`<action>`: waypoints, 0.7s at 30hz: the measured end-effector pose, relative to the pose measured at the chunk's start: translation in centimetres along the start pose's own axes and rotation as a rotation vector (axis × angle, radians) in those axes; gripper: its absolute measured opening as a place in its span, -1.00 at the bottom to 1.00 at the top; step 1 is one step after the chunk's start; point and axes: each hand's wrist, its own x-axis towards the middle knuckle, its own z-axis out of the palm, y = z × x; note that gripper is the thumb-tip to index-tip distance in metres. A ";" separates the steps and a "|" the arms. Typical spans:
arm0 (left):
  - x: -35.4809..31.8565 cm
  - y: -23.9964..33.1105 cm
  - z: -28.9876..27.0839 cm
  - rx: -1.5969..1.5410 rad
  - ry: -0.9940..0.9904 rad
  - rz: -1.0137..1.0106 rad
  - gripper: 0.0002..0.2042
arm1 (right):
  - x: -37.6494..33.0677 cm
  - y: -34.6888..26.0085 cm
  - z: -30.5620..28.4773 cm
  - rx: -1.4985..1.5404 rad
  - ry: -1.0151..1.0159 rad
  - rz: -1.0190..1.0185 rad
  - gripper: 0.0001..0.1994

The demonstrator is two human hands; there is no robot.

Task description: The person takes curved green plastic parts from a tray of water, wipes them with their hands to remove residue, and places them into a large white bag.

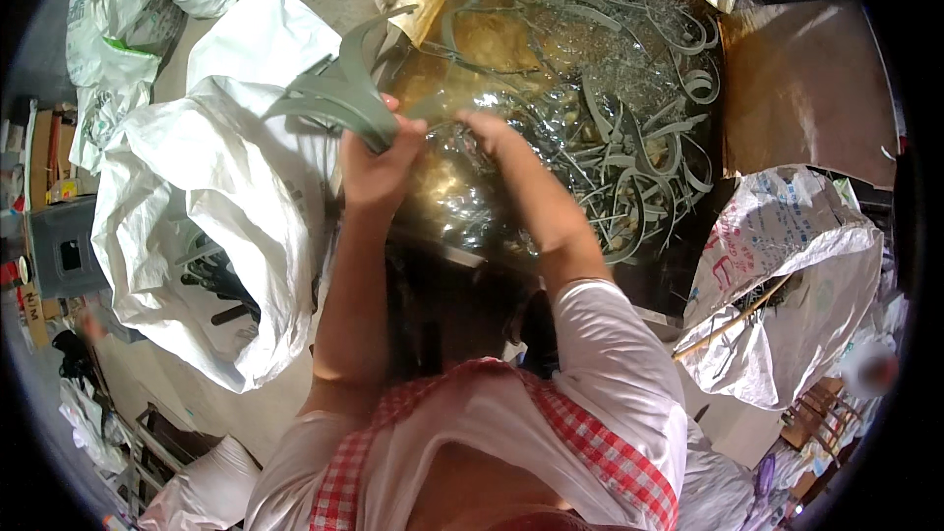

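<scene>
My left hand [382,162] is closed around a bundle of flat grey-green strips [356,88], curved and fanning out at their far ends. It is above the left edge of a wide, shiny, wet-looking tub [464,256]. Just right of it, over the tub, my right hand [488,133] has its fingers curled together. A faint, blurred greenish piece shows between the two hands; whether my right fingers grip it is unclear. Loose curled strips [639,152] lie tangled across the tub's right and far parts.
Left of my left forearm stands an open white woven sack [211,197] with dark strips inside. Another white sack [787,265] with a thin stick [733,320] across it is at the right. A brown board [811,93] borders the tub's right side.
</scene>
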 end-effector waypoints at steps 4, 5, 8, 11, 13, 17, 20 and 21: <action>-0.5 -0.6 -0.4 0.246 -0.002 0.027 -0.71 | -14.2 -4.8 -0.2 0.294 -0.130 -0.213 -0.43; -0.5 -0.7 0.2 0.337 0.000 0.048 -0.72 | -17.2 -5.8 -1.1 0.295 -0.128 -0.258 -0.47; -0.8 -1.3 1.6 0.584 0.014 0.065 -0.70 | -25.2 -7.7 -2.5 0.367 -0.073 -0.433 -0.43; -1.0 -3.0 1.9 0.291 -0.050 -0.030 -0.73 | -30.0 -8.6 -3.1 0.396 -0.040 -0.661 -0.29; -1.3 -2.4 2.9 -0.020 -0.123 -0.357 -0.76 | -32.6 -8.0 -3.0 0.346 -0.006 -0.815 -0.24; -0.9 -2.9 4.4 -0.670 -0.019 -0.670 -0.71 | -35.3 -6.7 -2.0 0.156 -0.047 -0.984 -0.08; -0.3 -2.6 4.3 -1.054 -0.037 -0.674 -0.72 | -37.2 -4.8 -0.9 -0.106 0.027 -0.879 -0.03; -0.3 -2.5 4.1 -0.939 -0.132 -0.680 -0.73 | -37.4 -4.3 -0.8 -0.164 0.023 -0.848 -0.05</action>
